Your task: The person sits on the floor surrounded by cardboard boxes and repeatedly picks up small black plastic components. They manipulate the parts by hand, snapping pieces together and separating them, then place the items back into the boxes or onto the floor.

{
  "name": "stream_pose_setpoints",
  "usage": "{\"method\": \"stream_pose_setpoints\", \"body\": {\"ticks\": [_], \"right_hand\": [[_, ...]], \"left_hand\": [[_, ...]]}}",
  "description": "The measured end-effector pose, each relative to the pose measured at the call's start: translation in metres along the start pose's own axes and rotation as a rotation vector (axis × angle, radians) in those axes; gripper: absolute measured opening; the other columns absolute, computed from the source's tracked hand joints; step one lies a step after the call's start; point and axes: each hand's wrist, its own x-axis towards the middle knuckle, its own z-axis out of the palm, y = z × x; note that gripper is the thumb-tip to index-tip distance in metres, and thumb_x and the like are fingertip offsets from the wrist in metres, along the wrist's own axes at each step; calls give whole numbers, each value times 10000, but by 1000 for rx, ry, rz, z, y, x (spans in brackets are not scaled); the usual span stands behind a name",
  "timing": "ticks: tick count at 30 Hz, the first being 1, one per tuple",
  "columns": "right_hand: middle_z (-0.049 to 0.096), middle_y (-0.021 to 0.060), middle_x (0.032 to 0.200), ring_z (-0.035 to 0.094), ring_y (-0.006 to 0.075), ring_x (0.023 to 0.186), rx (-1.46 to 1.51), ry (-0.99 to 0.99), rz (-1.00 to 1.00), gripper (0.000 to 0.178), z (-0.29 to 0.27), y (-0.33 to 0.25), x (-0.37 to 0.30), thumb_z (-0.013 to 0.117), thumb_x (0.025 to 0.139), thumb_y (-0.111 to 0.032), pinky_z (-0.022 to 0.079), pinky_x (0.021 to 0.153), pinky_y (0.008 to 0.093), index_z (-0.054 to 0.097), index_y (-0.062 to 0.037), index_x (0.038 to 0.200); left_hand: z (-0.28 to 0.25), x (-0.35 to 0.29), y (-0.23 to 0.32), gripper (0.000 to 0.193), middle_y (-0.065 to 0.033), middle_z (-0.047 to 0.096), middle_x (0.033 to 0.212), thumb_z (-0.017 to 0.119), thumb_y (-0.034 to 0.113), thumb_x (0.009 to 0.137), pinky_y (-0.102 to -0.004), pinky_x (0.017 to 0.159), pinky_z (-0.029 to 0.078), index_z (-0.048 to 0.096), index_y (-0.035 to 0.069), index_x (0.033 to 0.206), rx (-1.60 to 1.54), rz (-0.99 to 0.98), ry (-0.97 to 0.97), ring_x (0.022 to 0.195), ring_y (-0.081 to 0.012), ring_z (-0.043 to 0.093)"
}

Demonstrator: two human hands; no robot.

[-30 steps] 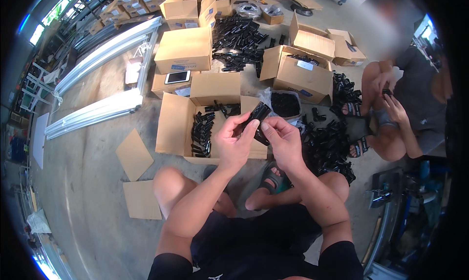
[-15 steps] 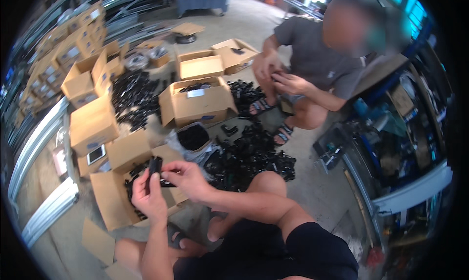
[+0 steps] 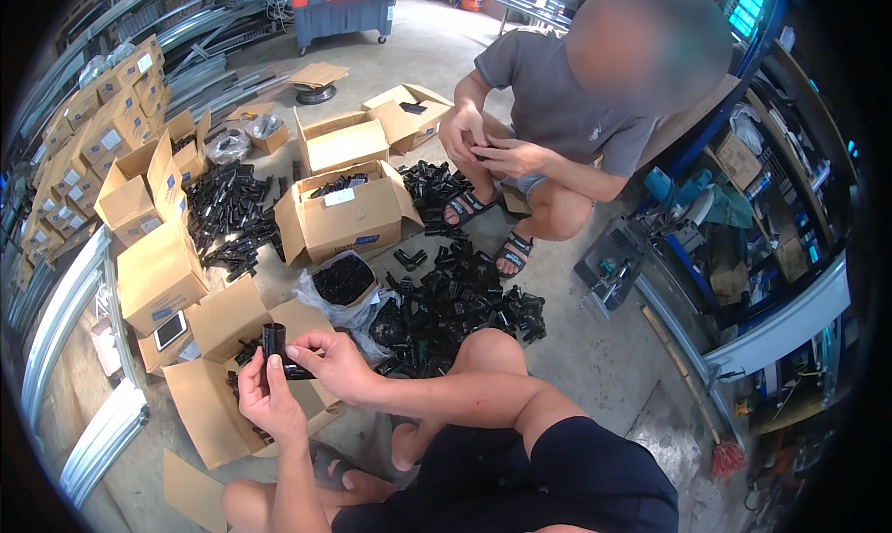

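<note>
Fingers of the left hand point(image 3: 272, 405) were closed around a glossy black fitting point(image 3: 274, 341), its tube upright, with a second part jutting out low at about four o'clock. Thumb and forefinger of the right hand point(image 3: 339, 366) gripped the same fitting from its three o'clock side. Both hands held it above an open cardboard box point(image 3: 197, 412), in which more dark pieces showed beneath the wrists.

Reckoned from the fitting, with twelve o'clock at the top of the view, a container of small black parts point(image 3: 344, 281) stood between one and two, clear plastic bagging point(image 3: 346, 317) bunched beside it. A heap of black fittings point(image 3: 465, 301) spread over the concrete floor point(image 3: 595, 366) between two and three. An open carton point(image 3: 348, 224) stood at one o'clock, and another black pile point(image 3: 228, 208) lay between eleven and twelve. At nine, near the hands, a white-framed tablet point(image 3: 170, 330) rested on a box; farther out at eight lay pale metal rails point(image 3: 104, 440).

Well apart, toward two o'clock, a co-worker point(image 3: 567, 92) in a grey shirt sat low, both hands brought together on a small dark piece point(image 3: 478, 152). A red-headed broom point(image 3: 728, 459) lay between three and four
</note>
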Motion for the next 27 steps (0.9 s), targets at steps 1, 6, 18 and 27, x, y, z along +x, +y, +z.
{"method": "stream_pose_setpoints", "body": {"ticks": [1,6,18,27], "right_hand": [[725,12,950,615,51,849,-14,-2,-24,173,-1,1,0,660,1014,-128,538,763,248,721,19,1082],[705,-7,908,594,42,824,56,-30,-50,162,-5,0,1,670,1010,-138,526,730,245,717,17,1013],[720,51,939,657,92,841,108,-41,82,120,4,-7,7,721,943,-54,544,756,251,713,25,1033],[682,-21,821,586,32,726,-84,-48,-49,134,0,-8,4,683,999,-124,477,632,214,710,7,1012]], "left_hand": [[1,0,1,254,-126,709,1105,674,36,986,-282,889,534,639,-72,1213,-2,1,1,972,-134,659],[4,-1,3,246,-130,707,1110,674,36,986,-286,891,536,644,-71,1206,-2,14,-5,978,-137,659],[-4,6,1,222,-92,720,1087,708,16,960,-242,883,527,677,-50,1170,-74,-56,74,960,-97,657],[-2,4,7,205,-82,722,1052,718,28,963,-227,830,525,676,-49,1148,-144,-89,75,917,-72,644]]}}
